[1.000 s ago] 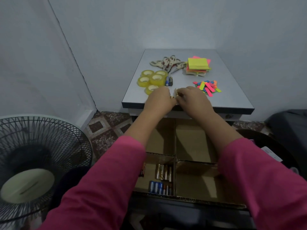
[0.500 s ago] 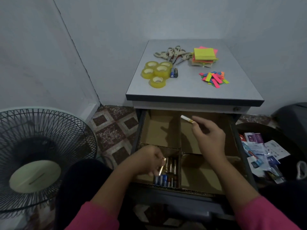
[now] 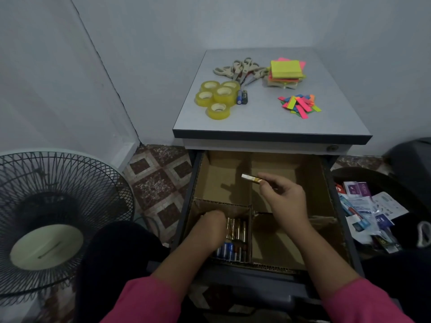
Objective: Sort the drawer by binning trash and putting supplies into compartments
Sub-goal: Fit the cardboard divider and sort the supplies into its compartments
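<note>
I take this for a corner of a home — a standing fan (image 3: 46, 220) on patterned floor tiles (image 3: 161, 180), plain painted walls (image 3: 70, 89), and a small drawer cabinet (image 3: 270, 134) strewn with scissors (image 3: 240, 69), tape rolls (image 3: 217, 96) and sticky notes (image 3: 285, 72).

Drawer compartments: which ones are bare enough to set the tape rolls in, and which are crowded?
The two far compartments and the near right compartment show bare cardboard floor between their dividers. The right hand, holding a battery, hovers over the far pair. The near left compartment is crowded: batteries fill it and the left hand reaches in.
</note>
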Action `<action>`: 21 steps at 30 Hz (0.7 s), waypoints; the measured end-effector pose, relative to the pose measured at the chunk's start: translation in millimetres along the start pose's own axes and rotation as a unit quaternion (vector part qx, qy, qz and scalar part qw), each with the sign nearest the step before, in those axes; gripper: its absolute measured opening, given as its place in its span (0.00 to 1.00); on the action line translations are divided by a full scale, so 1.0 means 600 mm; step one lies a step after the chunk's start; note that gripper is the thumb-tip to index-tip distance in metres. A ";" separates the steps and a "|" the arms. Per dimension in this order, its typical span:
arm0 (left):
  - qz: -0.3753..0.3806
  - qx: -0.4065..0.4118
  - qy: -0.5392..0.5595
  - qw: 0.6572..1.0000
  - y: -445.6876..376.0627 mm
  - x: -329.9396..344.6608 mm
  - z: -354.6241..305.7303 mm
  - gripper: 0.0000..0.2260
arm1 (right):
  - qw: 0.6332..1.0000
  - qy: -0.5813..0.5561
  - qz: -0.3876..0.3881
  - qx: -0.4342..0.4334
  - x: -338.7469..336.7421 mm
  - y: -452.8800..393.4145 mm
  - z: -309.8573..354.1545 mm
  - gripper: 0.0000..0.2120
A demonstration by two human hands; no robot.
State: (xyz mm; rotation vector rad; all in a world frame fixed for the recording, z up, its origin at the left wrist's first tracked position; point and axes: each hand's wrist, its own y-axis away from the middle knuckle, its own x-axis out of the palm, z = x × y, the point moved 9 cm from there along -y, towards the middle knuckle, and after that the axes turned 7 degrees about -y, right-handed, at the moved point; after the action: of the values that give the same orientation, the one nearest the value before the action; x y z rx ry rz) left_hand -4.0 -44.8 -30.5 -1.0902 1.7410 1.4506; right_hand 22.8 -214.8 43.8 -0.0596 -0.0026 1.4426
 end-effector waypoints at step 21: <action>-0.265 0.007 0.456 0.850 0.053 -0.154 0.096 0.07 | 0.978 0.060 0.194 -0.044 0.063 0.035 0.013 0.14</action>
State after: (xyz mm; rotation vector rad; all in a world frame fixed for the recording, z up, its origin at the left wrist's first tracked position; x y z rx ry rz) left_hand 8.5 32.3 52.0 -2.2712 1.7476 0.5661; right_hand 6.8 -174.2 49.2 -0.2298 0.0466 1.8274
